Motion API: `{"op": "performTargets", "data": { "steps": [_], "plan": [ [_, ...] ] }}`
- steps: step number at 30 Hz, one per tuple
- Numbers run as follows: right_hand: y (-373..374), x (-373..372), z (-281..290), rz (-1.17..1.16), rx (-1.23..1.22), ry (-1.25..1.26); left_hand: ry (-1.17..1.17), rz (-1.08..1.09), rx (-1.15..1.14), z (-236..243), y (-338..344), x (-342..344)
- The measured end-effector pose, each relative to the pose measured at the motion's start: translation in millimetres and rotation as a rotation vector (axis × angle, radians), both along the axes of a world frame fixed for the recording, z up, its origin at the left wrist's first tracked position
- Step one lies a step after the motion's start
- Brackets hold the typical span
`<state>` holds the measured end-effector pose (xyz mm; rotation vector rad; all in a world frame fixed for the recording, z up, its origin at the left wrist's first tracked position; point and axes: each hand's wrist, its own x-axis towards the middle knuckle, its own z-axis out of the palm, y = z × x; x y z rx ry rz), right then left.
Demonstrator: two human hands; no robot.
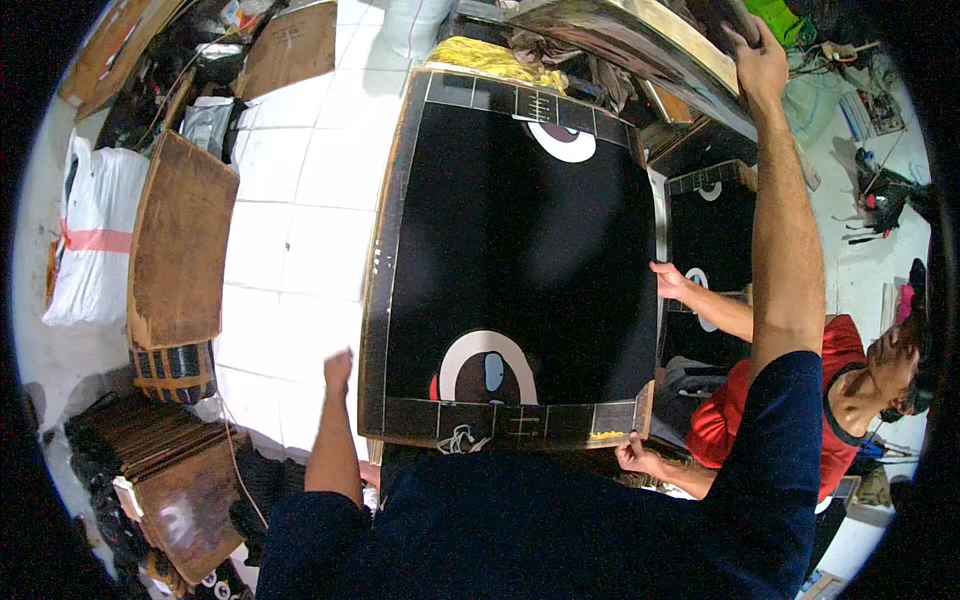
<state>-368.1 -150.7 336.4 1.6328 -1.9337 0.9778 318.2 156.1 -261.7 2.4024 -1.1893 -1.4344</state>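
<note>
A black sheet [520, 240] with cartoon eye prints lies flat on a wide board [375, 330] in front of me. My right hand [763, 65] reaches far forward and is closed on the edge of a tilted, wooden-framed panel [640, 55] raised beyond the board. My left hand [338, 372] hangs by the board's left edge as a loose fist, with nothing visible in it. On the right, a person in a red shirt [735, 420] has one hand [670, 280] at the sheet's right edge and the other hand [640, 457] at the near right corner.
A second black printed sheet [715, 235] lies to the right. Yellow cloth [490, 60] is bunched at the board's far edge. White floor tiles [290, 250] run along the left, bordered by a brown board [180, 245], a white wrapped bundle [100, 225] and stacked cardboard [150, 435].
</note>
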Motion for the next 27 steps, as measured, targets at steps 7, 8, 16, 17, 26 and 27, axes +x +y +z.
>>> {"op": "performTargets", "data": {
  "steps": [7, 8, 16, 17, 26, 27],
  "plan": [
    [-18, -40, 9, -0.009, 0.014, -0.002, 0.199, 0.152, -0.129, -45, 215, -13],
    [-23, -43, 10, 0.006, 0.017, -0.035, 0.123, 0.165, -0.137, -36, 217, -21],
    [-29, -77, 22, 0.073, 0.128, -0.012, -0.375, -0.137, -0.120, 16, 194, -56],
    [-29, -81, 24, 0.085, 0.153, -0.073, -0.416, -0.207, -0.243, 15, 195, -54],
    [-36, -95, 29, 0.036, 0.049, 0.008, -0.323, -0.073, 0.224, 10, 254, 15],
    [-35, -95, 30, 0.021, 0.092, 0.081, -0.332, -0.059, 0.120, 13, 255, 21]
  ]
}}
